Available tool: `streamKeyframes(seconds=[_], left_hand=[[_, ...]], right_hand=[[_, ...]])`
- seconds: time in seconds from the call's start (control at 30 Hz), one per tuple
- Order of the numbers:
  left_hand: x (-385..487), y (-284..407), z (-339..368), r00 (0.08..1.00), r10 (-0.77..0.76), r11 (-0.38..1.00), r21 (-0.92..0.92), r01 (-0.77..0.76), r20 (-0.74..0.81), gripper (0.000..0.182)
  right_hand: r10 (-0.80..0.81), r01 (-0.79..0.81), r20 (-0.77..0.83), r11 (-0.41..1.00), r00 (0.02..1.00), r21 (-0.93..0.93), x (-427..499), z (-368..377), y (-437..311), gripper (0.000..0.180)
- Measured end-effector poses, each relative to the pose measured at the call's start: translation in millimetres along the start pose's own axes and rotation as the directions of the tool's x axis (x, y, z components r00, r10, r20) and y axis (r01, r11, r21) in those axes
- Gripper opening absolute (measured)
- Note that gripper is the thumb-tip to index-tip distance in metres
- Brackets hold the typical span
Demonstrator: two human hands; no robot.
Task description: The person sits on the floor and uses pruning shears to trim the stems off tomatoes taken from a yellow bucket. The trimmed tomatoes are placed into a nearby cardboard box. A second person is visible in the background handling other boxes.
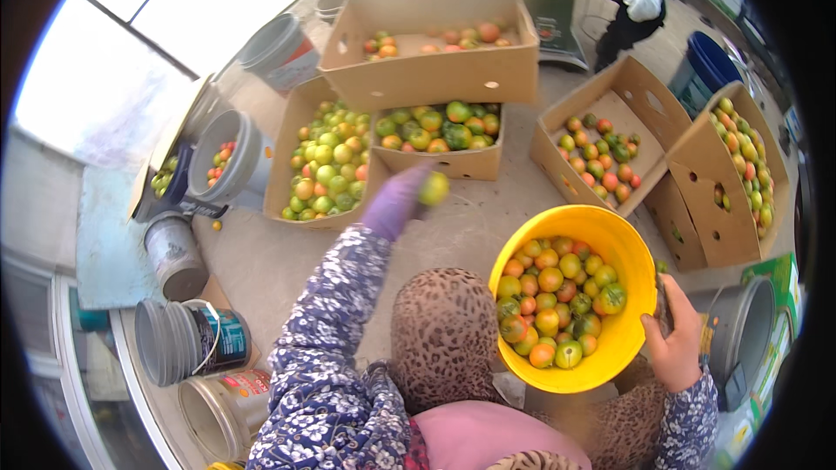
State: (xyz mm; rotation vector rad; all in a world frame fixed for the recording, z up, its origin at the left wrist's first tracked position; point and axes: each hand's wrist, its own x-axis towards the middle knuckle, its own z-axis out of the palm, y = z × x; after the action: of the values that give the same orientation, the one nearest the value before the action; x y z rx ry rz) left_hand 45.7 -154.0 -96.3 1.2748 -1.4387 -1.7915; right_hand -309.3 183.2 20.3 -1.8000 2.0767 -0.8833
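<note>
My left hand (396, 201), in a purple glove and blurred, holds a yellow-green tomato (434, 188) out over the floor. It is just in front of a cardboard box (439, 163) of large green and orange tomatoes and beside a cardboard box (277, 176) of paler green ones. Bare, my right hand (676, 333) grips the right side of a yellow bucket (637, 339) by my lap, tilted so its inside shows. Inside that bucket lie many orange, yellow and green tomatoes (550, 279). A dark piece at the right fingers cannot be made out.
A cardboard box (431, 75) with a few red tomatoes rests across the boxes in front. More tomato boxes (646, 98) (702, 196) stand to the right. Grey buckets (245, 163) (176, 251) line the left. A person's white-gloved hand (643, 0) is at the upper right.
</note>
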Motion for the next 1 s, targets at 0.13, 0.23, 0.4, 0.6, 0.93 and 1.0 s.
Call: streamKeyframes(seconds=[0.13, 0.23, 0.4, 0.6, 0.93, 1.0], left_hand=[[47.6, -92.3, -150.9, 0.913, -0.124, 0.844, -0.525, -0.108, -0.388, 0.070], [50.0, -89.7, -216.8, 0.795, -0.195, 0.979, -0.166, 0.120, -0.575, 0.074], [52.0, 11.0, -107.6, 0.944, 0.051, 0.984, 0.178, 0.008, -0.326, 0.052], [-8.8, 87.7, 140.9, 0.759, -0.050, 0.743, 0.533, -0.406, 0.649, 0.033], [40.8, -78.9, 273.9, 0.731, -0.491, -0.476, 0.557, -0.680, 0.474, 0.044], [44.1, -92.6, 273.3, 0.775, -0.428, -0.446, 0.638, -0.628, 0.464, 0.047]], right_hand=[[0.080, -0.077, 0.043, 0.996, 0.996, -0.055, -13.2, 3.8, 22.9, 0.057], [0.179, -0.103, 0.220, 0.943, 0.959, -0.316, -24.4, 1.3, 35.0, 0.054], [0.055, 0.167, 0.593, 0.935, 0.804, -0.313, -32.9, 7.1, 31.5, 0.061], [0.028, 0.135, 0.351, 0.893, 0.936, -0.429, -38.6, -4.4, 31.9, 0.061], [0.028, 0.004, 0.105, 0.956, 0.994, -0.292, -75.1, -34.8, 38.2, 0.065], [0.027, 0.000, 0.095, 0.962, 0.995, -0.273, -81.7, -36.9, 41.4, 0.066]])
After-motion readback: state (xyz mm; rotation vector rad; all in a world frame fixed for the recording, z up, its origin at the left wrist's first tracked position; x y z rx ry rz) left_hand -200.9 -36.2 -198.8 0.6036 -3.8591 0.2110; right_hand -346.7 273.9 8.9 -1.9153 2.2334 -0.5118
